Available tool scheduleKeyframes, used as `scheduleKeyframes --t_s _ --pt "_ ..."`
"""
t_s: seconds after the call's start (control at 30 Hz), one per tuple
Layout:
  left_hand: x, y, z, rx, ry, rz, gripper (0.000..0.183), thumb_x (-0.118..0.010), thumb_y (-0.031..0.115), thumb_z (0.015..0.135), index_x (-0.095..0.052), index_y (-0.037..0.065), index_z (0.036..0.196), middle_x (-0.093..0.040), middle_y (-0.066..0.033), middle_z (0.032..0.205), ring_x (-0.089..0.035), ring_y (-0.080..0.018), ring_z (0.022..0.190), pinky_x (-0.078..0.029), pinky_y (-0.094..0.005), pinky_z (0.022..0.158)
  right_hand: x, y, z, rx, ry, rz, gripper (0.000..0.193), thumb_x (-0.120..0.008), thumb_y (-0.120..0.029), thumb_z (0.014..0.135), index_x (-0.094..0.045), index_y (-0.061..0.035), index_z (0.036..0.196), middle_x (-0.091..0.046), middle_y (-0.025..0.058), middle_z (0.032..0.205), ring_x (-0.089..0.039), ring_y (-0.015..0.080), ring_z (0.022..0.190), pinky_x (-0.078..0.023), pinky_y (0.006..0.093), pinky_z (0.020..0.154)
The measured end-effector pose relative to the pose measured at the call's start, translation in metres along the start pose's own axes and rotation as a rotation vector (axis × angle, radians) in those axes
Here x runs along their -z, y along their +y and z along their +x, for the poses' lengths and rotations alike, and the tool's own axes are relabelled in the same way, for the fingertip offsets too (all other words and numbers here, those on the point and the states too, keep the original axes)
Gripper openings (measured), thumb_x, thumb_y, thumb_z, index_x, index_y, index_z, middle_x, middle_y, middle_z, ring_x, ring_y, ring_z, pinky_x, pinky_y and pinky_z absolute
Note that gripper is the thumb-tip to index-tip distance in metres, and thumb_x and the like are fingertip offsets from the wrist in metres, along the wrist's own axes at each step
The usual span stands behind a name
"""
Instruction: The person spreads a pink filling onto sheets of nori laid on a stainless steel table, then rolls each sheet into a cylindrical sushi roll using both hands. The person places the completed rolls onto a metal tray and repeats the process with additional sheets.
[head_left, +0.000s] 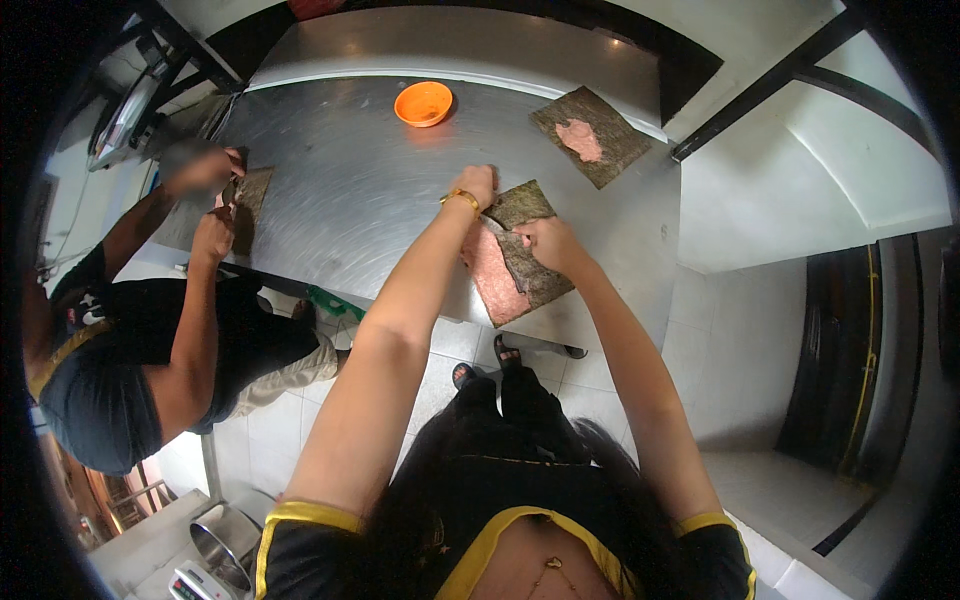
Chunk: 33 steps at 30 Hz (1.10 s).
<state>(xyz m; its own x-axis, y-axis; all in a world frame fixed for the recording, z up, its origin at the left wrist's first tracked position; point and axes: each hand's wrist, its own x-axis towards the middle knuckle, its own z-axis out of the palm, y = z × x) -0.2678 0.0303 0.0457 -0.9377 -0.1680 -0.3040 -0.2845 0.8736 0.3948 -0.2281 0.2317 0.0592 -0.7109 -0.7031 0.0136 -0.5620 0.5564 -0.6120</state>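
On the steel table in front of me lies a dark green seaweed sheet [552, 285], its near left part covered with pink paste [494, 272]. My left hand [478, 183] is closed at the sheet's upper left edge; its fingertips are partly hidden, so what they grip cannot be made out. My right hand [550, 243] is closed over the sheet's right side, around the handle end of what looks like a thin, flat spreading knife [508, 231]. The blade lies across the sheet at the border of the paste.
An orange bowl [423, 104] stands toward the back of the steel table [340, 170]. At the far right lies another seaweed sheet [612, 122] with a pink patch of paste. On the left a co-worker [130, 370] works over a further sheet [252, 205]. A metal pot [225, 540] stands lower left.
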Motion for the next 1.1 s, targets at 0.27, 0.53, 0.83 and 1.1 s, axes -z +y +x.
scheduleKeyframes --t_s 0.27,0.53,0.83,1.1 --pt "0.002 -0.008 0.004 -0.075 -0.022 -0.002 0.029 -0.073 0.014 0.073 -0.066 0.011 0.101 -0.065 -0.0167 0.108 -0.062 -0.0335 0.103 -0.051 -0.0414 0.087 0.008 -0.002 -0.047 0.044 -0.109 -0.097 0.035 -0.050 0.001 0.072 -0.069 -0.0068 0.101 -0.064 0.0105 0.078 -0.061 0.0310 0.069 -0.049 0.0395 0.065" --pt "0.005 -0.007 0.005 -0.110 -0.030 -0.011 0.031 -0.077 0.018 0.067 -0.067 0.012 0.095 -0.068 -0.0149 0.095 -0.065 -0.0330 0.092 -0.051 -0.0406 0.081 0.035 -0.007 -0.109 0.005 -0.161 -0.111 0.029 -0.053 -0.010 0.079 -0.068 -0.0102 0.105 -0.066 0.0154 0.094 -0.062 0.0340 0.088 -0.049 0.0434 0.078" --pt "-0.013 -0.045 -0.060 -0.111 0.313 -0.546 0.029 -0.065 0.006 0.079 -0.063 0.005 0.107 -0.068 -0.0106 0.095 -0.066 -0.0225 0.090 -0.051 -0.0326 0.080 0.003 -0.036 -0.165 -0.219 0.062 0.038 0.038 -0.047 0.005 0.075 -0.066 -0.0052 0.105 -0.065 0.0150 0.084 -0.064 0.0324 0.077 -0.050 0.0386 0.069" --pt "-0.056 -0.082 -0.215 0.005 0.462 -0.917 0.034 -0.061 0.000 0.081 -0.059 0.001 0.115 -0.067 -0.0108 0.101 -0.065 -0.0171 0.089 -0.052 -0.0292 0.079 -0.026 -0.047 -0.140 -0.226 0.174 -0.027 0.036 -0.051 0.001 0.075 -0.066 -0.0065 0.106 -0.064 0.0162 0.083 -0.062 0.0365 0.077 -0.050 0.0438 0.070"
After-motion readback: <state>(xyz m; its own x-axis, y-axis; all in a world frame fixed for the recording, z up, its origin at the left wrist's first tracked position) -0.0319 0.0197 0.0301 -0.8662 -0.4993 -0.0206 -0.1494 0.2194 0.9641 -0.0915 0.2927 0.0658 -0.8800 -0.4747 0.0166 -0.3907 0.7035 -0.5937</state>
